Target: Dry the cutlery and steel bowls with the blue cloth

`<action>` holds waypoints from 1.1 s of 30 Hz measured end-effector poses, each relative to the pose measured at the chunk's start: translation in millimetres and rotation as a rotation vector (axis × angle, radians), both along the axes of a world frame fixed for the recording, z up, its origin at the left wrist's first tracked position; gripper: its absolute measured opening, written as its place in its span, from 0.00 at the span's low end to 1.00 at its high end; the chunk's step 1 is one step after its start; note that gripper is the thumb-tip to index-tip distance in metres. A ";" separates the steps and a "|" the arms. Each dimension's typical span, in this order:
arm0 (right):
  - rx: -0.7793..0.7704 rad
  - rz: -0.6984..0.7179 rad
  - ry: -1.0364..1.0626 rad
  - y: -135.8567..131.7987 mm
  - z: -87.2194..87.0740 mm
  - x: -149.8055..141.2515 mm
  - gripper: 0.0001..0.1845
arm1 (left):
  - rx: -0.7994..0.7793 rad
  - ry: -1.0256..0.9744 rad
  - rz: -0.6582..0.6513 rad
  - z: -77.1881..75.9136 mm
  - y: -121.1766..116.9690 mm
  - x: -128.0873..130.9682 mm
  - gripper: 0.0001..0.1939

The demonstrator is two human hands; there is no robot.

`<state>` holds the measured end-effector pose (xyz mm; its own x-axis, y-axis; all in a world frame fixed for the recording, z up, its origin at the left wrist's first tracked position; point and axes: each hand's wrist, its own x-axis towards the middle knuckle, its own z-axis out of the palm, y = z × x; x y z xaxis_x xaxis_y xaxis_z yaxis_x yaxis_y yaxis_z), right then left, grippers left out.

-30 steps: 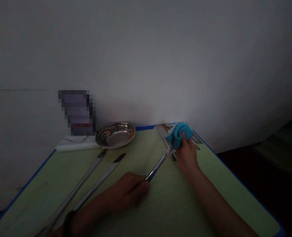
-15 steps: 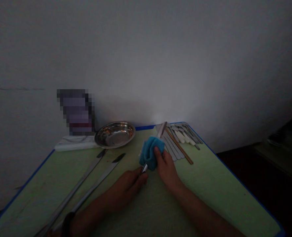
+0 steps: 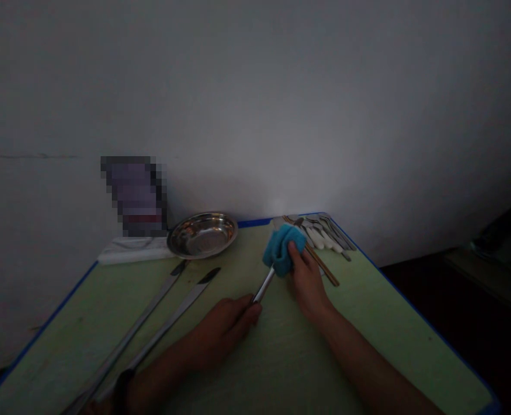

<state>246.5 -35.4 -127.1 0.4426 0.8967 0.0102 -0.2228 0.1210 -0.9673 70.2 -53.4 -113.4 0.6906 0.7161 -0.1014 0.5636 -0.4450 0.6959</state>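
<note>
My left hand (image 3: pixel 232 325) is closed around the handle end of a shiny metal table knife (image 3: pixel 265 285), which slants away from me over the table. Folded around the far part of that knife is a blue cloth (image 3: pixel 281 251), pinched in my right hand (image 3: pixel 310 282). The cloth hides most of the blade. Left of my left hand, two more long silver knives, a nearer one (image 3: pixel 186 305) and a farther one (image 3: pixel 151 305), lie side by side with their tips pointing away. My left forearm covers part of the nearer one.
A steel bowl (image 3: pixel 202 236) stands at the back by the wall, beside a folded white cloth (image 3: pixel 134 252) and a blurred-out upright object (image 3: pixel 136 193). Wooden chopsticks (image 3: pixel 324 268), white-handled cutlery (image 3: pixel 318 236) and metal cutlery (image 3: pixel 339 230) lie back right on the blue-edged green table (image 3: pixel 394 346).
My right hand and the blue cloth have slid away from me and to the right along the knife, baring more of the metal near my left hand. The left hand has barely moved.
</note>
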 end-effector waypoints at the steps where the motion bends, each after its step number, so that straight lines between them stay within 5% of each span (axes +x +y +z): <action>1: -0.001 0.005 -0.003 -0.2 -0.5 -0.6 0.20 | 0.004 0.005 -0.006 0.6 0.0 0.0 0.20; 24: -0.110 0.088 -0.074 -9.3 -2.5 -17.5 0.20 | -0.052 -0.022 0.080 0.3 -0.7 -4.8 0.22; 33: 0.110 -0.046 0.073 61.2 17.8 -12.7 0.23 | -0.129 -0.077 0.109 -0.5 3.7 -4.4 0.21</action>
